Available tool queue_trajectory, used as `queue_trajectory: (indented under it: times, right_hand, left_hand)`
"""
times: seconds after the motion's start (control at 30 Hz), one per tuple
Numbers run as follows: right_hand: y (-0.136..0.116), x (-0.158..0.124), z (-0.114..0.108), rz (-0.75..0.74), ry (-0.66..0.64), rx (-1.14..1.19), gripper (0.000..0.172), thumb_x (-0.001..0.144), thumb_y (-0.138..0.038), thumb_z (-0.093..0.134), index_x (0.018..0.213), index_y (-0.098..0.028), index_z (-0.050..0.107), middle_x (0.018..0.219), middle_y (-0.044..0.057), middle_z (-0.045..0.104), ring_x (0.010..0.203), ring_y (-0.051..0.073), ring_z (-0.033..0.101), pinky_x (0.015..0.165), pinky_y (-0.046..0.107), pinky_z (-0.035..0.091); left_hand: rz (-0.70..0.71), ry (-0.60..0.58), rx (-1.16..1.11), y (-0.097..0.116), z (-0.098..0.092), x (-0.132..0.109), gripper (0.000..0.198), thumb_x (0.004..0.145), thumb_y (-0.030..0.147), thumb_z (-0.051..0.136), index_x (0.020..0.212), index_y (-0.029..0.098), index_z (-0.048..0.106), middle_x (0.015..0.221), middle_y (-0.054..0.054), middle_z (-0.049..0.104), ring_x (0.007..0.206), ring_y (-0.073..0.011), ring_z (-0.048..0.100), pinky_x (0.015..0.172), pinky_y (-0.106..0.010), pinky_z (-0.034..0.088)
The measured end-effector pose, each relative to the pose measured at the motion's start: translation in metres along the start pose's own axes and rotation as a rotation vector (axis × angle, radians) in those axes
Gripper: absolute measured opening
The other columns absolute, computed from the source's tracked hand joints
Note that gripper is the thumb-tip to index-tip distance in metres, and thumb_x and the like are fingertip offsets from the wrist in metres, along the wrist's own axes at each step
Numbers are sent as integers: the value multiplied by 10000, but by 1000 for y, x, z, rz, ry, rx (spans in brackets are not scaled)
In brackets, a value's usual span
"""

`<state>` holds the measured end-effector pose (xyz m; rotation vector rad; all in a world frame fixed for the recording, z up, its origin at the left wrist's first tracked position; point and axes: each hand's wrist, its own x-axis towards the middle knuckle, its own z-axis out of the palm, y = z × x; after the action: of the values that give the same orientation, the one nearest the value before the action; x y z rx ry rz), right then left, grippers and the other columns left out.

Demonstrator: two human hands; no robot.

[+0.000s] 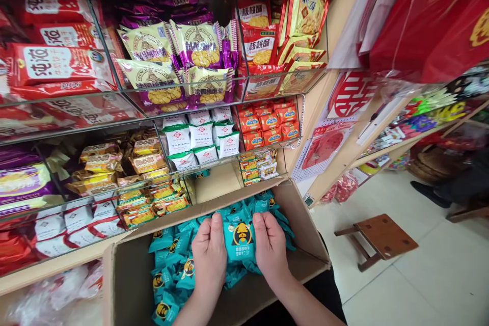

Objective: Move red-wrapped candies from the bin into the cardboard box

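Note:
Between both my hands is a teal snack packet (240, 240) with a yellow and black round print. My left hand (209, 249) pinches its left side, thumb on top and fingers curled. On its right side my right hand (272, 247) grips in the same way. The packet is above an open cardboard box (132, 275), which holds many more teal packets (168, 280) of the same look. Whether further packets are tucked under the held one is hidden.
Shelves with clear dividers hold purple biscuit packs (198, 46), red packs (57, 63), white-and-green packets (201, 135) and small orange packets (270, 121). A bare shelf section (217, 183) lies behind the box. At right stands a low wooden stool (385, 237). A person's dark shoe (430, 193) shows beyond it.

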<state>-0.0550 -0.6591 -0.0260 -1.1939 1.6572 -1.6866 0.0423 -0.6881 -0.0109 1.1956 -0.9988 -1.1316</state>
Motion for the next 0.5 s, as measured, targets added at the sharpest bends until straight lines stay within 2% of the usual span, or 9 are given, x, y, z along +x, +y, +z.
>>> queue_trajectory:
  times: [0.33, 0.5]
  right_hand:
    - [1, 5, 3, 188, 12, 215, 361, 867, -450, 378, 616, -197, 318, 591, -43, 295, 556, 101, 304, 514, 228, 291]
    - [4, 3, 3, 192, 26, 234, 362, 865, -447, 384, 616, -193, 314, 594, -45, 289, 555, 95, 300, 515, 224, 281]
  left_hand:
    - [-120, -11, -81, 6, 12, 0, 347, 710, 534, 571, 653, 192, 578, 486, 56, 506, 454, -107, 476, 461, -222, 385]
    - [-126, -9, -81, -1, 11, 2, 367, 706, 540, 570, 692, 174, 594, 503, 49, 527, 469, -108, 494, 476, -219, 399]
